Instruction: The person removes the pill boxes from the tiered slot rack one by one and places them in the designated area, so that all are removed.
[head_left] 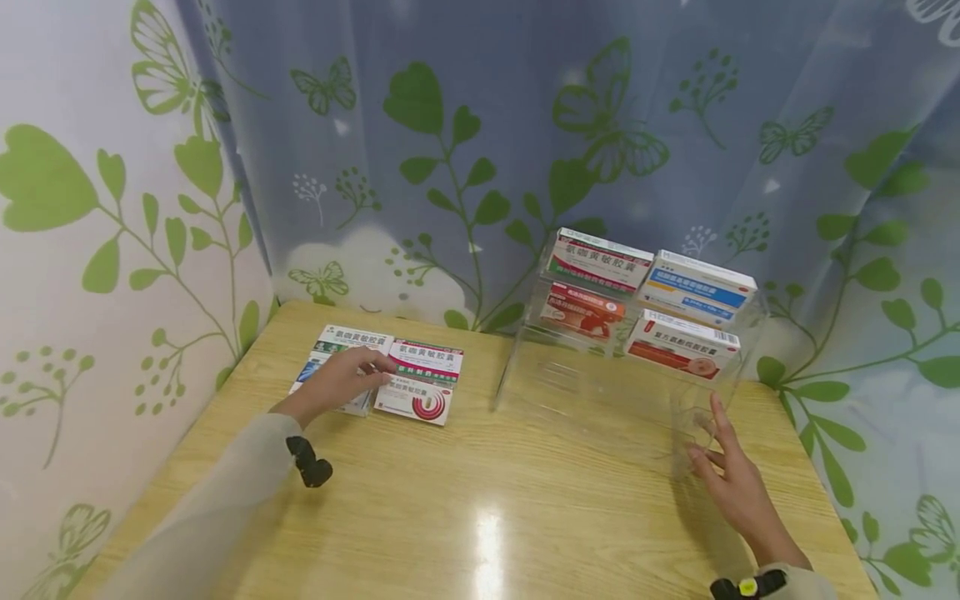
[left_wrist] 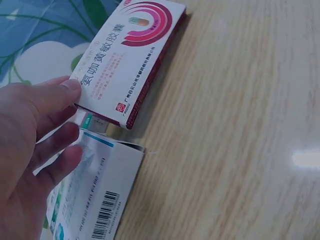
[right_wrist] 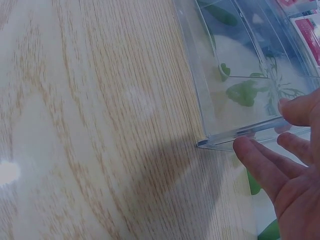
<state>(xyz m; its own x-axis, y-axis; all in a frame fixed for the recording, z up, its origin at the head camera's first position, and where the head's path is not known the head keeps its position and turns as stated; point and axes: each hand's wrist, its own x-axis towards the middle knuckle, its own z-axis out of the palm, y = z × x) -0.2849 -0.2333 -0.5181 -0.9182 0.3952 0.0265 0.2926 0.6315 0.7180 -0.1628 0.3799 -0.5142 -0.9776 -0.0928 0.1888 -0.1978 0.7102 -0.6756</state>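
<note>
At the table's left, my left hand pinches the left end of a white medicine box with pink rings. In the left wrist view the thumb lies on its face; the index fingertip is hidden and the other fingers are free. A pink-and-green medicine box lies just behind it. White-and-green medicine boxes lie under and beside this hand. On the right, my right hand has its fingers extended at the side of a clear acrylic display rack, fingertips touching or very near its edge.
The rack's upper tiers hold several boxes, including a blue-and-white box, a red box and a white-and-red box. A patterned curtain surrounds the wooden table at the back and sides.
</note>
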